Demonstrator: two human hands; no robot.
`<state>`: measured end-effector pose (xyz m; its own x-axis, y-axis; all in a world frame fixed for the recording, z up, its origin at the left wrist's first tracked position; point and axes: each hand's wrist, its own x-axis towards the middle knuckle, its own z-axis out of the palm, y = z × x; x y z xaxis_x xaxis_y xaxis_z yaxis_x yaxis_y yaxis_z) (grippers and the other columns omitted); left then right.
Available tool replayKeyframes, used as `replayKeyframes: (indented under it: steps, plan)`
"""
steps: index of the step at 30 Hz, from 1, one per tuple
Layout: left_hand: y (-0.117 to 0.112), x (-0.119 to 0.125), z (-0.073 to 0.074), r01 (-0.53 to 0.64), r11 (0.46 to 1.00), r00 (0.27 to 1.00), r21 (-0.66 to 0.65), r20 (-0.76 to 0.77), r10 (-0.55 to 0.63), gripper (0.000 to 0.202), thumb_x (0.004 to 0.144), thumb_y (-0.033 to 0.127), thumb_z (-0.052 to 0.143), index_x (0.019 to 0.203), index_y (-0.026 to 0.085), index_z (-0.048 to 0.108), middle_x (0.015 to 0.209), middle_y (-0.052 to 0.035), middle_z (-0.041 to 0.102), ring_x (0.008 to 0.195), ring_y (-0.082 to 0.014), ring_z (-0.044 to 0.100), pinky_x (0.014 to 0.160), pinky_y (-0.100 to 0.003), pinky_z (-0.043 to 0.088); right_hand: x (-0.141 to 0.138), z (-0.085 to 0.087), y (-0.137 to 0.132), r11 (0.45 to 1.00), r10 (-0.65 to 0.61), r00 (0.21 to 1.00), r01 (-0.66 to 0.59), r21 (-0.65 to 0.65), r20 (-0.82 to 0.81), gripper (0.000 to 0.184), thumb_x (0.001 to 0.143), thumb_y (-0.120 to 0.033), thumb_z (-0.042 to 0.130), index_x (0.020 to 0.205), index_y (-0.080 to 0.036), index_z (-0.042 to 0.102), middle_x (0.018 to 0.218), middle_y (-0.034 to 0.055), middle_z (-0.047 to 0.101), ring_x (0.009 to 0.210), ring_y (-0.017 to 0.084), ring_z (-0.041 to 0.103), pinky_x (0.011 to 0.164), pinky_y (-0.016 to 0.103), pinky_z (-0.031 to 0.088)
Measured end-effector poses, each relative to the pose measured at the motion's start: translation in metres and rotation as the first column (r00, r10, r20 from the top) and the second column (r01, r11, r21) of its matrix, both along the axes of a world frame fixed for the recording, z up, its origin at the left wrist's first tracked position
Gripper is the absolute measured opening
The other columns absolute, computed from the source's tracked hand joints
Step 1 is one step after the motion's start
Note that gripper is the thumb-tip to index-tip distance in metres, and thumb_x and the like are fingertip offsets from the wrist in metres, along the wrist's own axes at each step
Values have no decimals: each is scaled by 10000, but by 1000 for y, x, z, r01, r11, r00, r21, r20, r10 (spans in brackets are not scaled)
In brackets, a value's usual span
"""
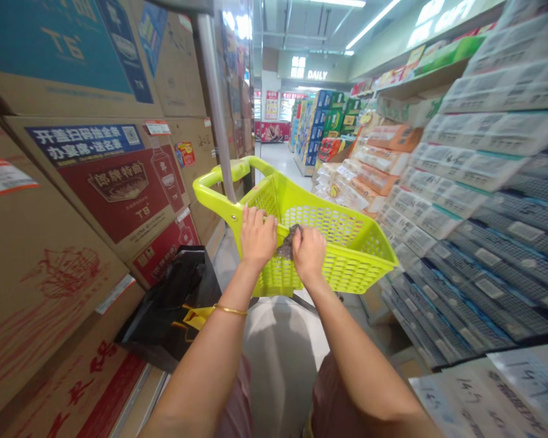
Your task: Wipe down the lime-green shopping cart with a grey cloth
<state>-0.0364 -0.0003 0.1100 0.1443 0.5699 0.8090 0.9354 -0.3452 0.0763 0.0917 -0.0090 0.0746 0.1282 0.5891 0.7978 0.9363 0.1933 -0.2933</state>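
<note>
A lime-green shopping cart (347, 267) with a perforated plastic basket stands in front of me, its handle toward the left. My left hand (258, 238) is closed over the basket's near rim, close to the handle end. In my right hand (309, 250) is a crumpled dark grey cloth (285, 244), pressed against the same rim a little to the right. The fingers of this hand are curled, and part of the cloth is hidden under them. Both hands are a short way apart.
Stacked cardboard boxes (119, 182) wall the left side, with a black bag (178, 304) at their foot. A metal pole (217, 103) rises by the cart handle. On the right are shelves of packaged goods (461, 176). A tiled aisle (276, 159) runs ahead to more displays.
</note>
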Motion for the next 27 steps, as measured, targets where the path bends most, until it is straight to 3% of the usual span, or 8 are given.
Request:
replayKeyframes:
  steps: [4,7,16,21,27]
  plan:
    - [2,-4,-1,7,1000,1000,2,-26,-7,196,872,252,420,837,202,606,959,-81,586,1107,-246,463,1109,-489,250,-29,8,4,994,104,995,-104,44,-6,306,940,-318,321,985,-176,588,918,68,638,848,181,514,781,302,328]
    - [4,-8,-2,14,1000,998,21,-60,-13,195,877,258,419,860,212,607,955,-69,587,1094,-238,472,1108,-484,255,-30,8,5,993,107,993,-109,37,49,299,937,-319,334,996,-173,588,930,72,639,854,185,514,779,304,328]
    - [3,-12,2,61,998,995,20,-75,-59,246,906,303,384,879,206,609,952,-68,597,1093,-219,488,1109,-468,263,25,-8,0,998,38,975,-46,31,217,282,914,-300,374,1016,-155,594,883,79,636,815,190,508,753,306,323]
    - [2,-9,1,73,997,997,18,-23,-73,229,901,296,390,865,216,602,970,-71,607,1137,-226,479,1111,-491,257,58,-14,-10,1000,-10,979,13,-11,206,261,898,-296,400,975,-153,604,839,75,630,797,190,506,728,295,319]
    - [4,4,-5,85,996,996,39,11,-85,232,895,218,369,881,190,599,982,-79,635,1238,-245,422,1104,-514,259,54,-7,-13,997,-52,995,57,-55,79,270,902,-293,376,876,-162,610,784,72,614,758,190,499,696,295,315]
